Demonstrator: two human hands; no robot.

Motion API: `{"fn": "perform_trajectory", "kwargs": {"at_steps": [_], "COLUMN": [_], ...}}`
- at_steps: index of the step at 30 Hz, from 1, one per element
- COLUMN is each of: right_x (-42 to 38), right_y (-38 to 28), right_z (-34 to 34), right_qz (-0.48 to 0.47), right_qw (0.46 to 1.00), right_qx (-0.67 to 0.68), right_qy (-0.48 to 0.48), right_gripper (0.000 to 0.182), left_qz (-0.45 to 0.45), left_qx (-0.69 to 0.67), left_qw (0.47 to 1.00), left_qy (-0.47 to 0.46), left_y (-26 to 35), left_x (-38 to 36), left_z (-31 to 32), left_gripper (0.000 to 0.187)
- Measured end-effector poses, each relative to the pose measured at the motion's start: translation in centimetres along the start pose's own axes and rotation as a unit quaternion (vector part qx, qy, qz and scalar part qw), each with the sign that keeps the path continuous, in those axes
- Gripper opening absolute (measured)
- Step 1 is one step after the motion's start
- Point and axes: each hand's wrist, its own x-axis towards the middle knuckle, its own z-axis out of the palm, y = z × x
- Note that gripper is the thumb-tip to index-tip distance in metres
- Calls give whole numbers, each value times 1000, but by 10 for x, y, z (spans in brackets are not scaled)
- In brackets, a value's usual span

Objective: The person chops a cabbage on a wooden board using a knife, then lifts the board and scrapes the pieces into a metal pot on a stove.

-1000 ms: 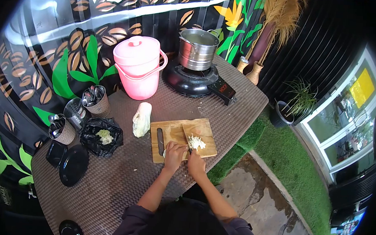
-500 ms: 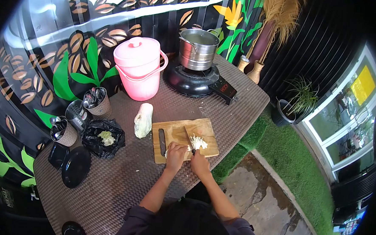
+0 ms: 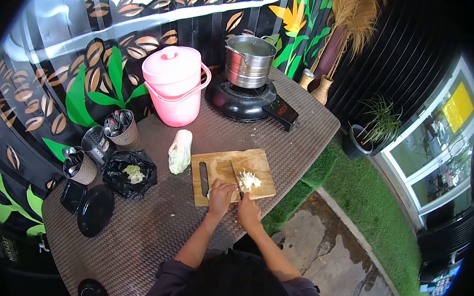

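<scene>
On the brown table [image 3: 152, 234], close to the person's side, there's a wooden board [image 3: 261, 161] with a little heap of pale shreds [image 3: 250, 180] on it. Right hand [image 3: 248, 212] is wrapped round the knife [image 3: 235, 173] handle, blade pointing away from the body, just left of the shreds. Left hand [image 3: 221, 197] is at the board's near side, fingers curled down, and a pale piece [image 3: 209, 194] peeks out next to it; can't tell how tight that grip is, tbh. Cabbage [image 3: 180, 152] lies just off the board's far left corner, black bag [image 3: 112, 178] with leafy scraps [image 3: 134, 173] further left. Pink bucket [image 3: 172, 99] and a pot [image 3: 247, 68] on a stove [image 3: 231, 102] stand toward the back.
</scene>
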Motion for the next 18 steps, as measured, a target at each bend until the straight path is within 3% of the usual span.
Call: {"fn": "perform_trajectory", "kwargs": {"at_steps": [9,12,18], "right_x": [13,0,22], "right_y": [6,0,4], "right_z": [-15,-1,-2], "right_qz": [-62,-10,-47], "right_qw": [998,1000,999], "right_qx": [9,4,14], "right_qy": [-28,-6,-12], "right_gripper": [29,29,29], "left_qz": [13,0,-6], "left_qx": [21,10,-5], "left_qw": [999,1000,1000], "left_qy": [38,20,18], "left_y": [4,4,1], "left_x": [-3,-3,-2], "left_z": [2,0,-1], "left_gripper": [12,12,11]}}
